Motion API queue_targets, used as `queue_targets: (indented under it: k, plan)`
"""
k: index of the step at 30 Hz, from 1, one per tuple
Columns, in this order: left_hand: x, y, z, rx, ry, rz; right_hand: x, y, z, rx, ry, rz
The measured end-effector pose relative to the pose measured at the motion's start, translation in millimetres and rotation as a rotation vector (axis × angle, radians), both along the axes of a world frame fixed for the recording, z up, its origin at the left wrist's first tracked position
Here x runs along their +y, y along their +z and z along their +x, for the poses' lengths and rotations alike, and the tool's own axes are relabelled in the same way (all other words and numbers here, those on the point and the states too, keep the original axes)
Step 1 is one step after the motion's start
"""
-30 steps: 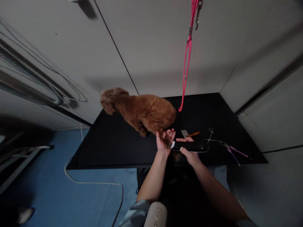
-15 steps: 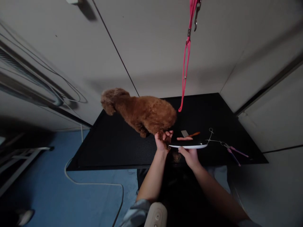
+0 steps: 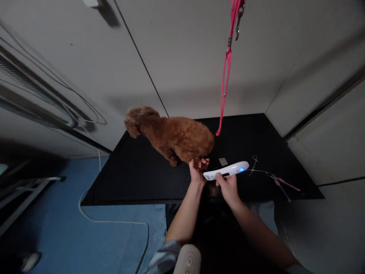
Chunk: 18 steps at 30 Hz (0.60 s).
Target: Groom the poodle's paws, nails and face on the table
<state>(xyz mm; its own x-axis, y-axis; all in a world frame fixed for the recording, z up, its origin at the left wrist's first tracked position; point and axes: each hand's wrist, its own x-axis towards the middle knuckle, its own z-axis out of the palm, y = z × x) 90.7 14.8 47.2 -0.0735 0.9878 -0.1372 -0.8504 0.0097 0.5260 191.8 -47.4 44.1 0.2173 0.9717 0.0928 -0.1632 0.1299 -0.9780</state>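
Observation:
A curly brown dog point(image 3: 182, 137) is on the black grooming table point(image 3: 137, 182), its head turned away to the left. My left hand point(image 3: 197, 171) is closed around one of its hind legs near the paw. In my right hand point(image 3: 229, 186) is a white hair clipper point(image 3: 232, 169) with a blue light glowing at its rear end. The clipper's head is right beside the held paw; whether it touches the fur I cannot tell. Below the paw lies a tuft of cut brown hair point(image 3: 212, 189).
A pink grooming loop point(image 3: 224, 91) hangs over the table's back part. Behind the clipper lies a slicker brush point(image 3: 222, 162), partly covered. To the right are scissors point(image 3: 254, 164) and pliers-like nail clippers point(image 3: 281, 182) with pink and purple handles. A cable point(image 3: 114, 221) runs across the blue floor.
My right hand has rolled the clipper, so its broad face and blue light now show and its rear end sits higher. My left hand keeps its hold on the leg.

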Motion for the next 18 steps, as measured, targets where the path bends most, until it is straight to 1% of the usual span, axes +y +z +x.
queue_targets:
  k: [1,3,7,11,14,18]
  plan:
    - [0,0.7,0,-0.001,0.003,-0.016,0,1,-1,-0.002,-0.013,0.007]
    - [0,2.6,1,-0.01,0.001,-0.034,-2,2,-3,-0.009,0.006,0.033]
    - [0,5.6,2,-0.043,-0.01,-0.025,-8,2,-4,-0.068,0.122,0.14]
    - [-2,7.8,0,-0.085,-0.033,-0.032,-11,-1,2,-0.106,0.108,0.255]
    - [-2,10.5,-1,-0.142,-0.053,-0.064,-10,-3,7,-0.162,0.138,0.342]
    - [-3,13.4,-4,-0.215,-0.086,-0.08,-10,0,15,-0.151,0.117,0.412]
